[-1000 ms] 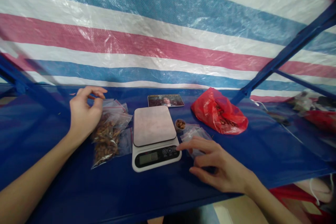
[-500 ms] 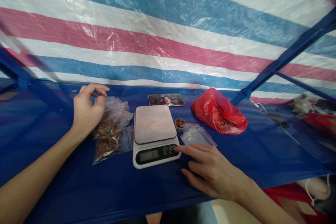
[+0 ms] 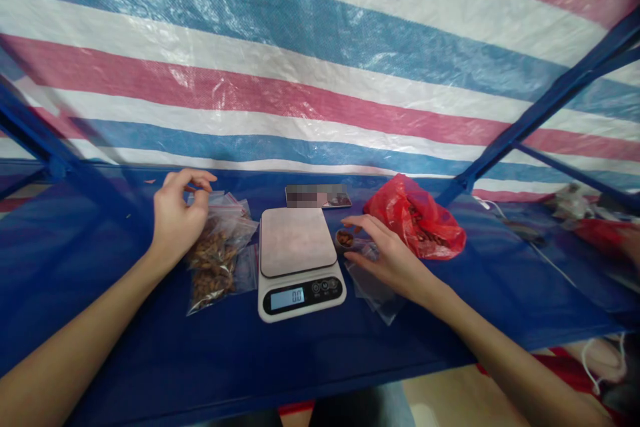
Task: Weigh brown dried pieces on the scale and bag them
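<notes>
A: Start with the head view. What's in the middle of the frame?

B: The scale (image 3: 299,243), flat on the blue surface (image 3: 200,360). Its display (image 3: 287,297) is lit and reads 0.0.

A: And the right hand (image 3: 387,253)?

B: Just right of centre, beside the scale. Its fingers are spread, thumb and forefinger on either side of the cup (image 3: 342,250). Whether they touch it, I can't tell.

A: What's in the cup?

B: Brown nuts (image 3: 345,238). It stands close against the scale's right edge.

A: Anything under that hand?

B: Clear zip bags (image 3: 373,288), lying partly beneath it, right of the scale.

A: Now the left hand (image 3: 179,217).

B: Left of centre, above the filled bags (image 3: 213,273). The fingers are loosely curled, with a gap between thumb and forefinger. Whether the side of the hand rests on the bags, I can't say.

A: What's in those bags?

B: Brown nuts again, seen through clear plastic.

A: And farther back?

B: A phone (image 3: 341,199) lies behind the scale, and a red bag (image 3: 387,200) sits right of centre, its mouth gaping on more nuts. A striped sheet (image 3: 300,87) fills the top of the frame, and a blue bar (image 3: 540,107) slants down from the upper right.
</notes>
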`<state>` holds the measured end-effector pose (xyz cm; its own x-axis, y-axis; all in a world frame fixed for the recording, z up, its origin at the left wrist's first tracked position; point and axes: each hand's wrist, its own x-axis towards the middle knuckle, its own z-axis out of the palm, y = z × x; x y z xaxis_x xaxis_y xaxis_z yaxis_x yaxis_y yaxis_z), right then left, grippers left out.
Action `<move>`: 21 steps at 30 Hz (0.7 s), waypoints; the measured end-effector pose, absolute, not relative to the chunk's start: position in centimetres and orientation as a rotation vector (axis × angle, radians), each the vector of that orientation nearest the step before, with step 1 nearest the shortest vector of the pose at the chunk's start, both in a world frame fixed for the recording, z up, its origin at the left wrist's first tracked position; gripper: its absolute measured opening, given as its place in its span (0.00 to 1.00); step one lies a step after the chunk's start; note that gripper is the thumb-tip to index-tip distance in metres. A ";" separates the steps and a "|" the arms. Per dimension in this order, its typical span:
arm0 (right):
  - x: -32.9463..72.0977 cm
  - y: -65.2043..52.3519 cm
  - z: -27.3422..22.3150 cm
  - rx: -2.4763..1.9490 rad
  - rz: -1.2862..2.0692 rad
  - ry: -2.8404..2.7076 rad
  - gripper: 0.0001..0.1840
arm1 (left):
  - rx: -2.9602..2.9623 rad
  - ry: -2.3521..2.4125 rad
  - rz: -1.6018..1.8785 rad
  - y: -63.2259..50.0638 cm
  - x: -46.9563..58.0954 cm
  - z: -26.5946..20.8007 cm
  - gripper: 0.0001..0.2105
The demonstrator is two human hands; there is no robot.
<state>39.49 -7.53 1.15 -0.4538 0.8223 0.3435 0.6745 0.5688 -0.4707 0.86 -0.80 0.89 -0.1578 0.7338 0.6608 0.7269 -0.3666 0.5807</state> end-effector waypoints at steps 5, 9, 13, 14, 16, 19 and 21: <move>39.0 -6.2 0.9 -1.164 0.489 -2.184 0.29 | 2.035 1.728 1.659 -0.5 0.7 0.7 0.10; 37.7 -5.9 3.1 -1.121 0.458 -2.095 0.29 | 2.032 1.716 1.662 -0.5 0.8 0.6 0.11; 34.8 -5.4 4.2 -1.017 0.481 -2.095 0.32 | 2.040 1.693 1.658 -0.6 0.9 0.7 0.11; 34.0 -5.2 4.1 -1.009 0.490 -2.117 0.32 | 2.043 1.690 1.655 -0.6 0.9 0.7 0.11; 32.8 -4.9 3.6 -1.007 0.533 -2.166 0.32 | 2.040 1.690 1.661 -0.6 0.9 0.7 0.11; 32.6 -4.9 2.9 -1.000 0.627 -2.216 0.34 | 2.037 1.706 1.669 -0.5 0.7 0.7 0.11; 33.8 -5.3 2.6 -1.031 0.629 -2.205 0.36 | 2.036 1.720 1.673 -0.4 0.7 0.6 0.11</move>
<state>33.77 -5.32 2.64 -0.5053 0.7978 0.3289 0.5041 0.5822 -0.6379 0.66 -0.41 0.63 -0.1629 0.7044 0.6909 0.7101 -0.4024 0.5778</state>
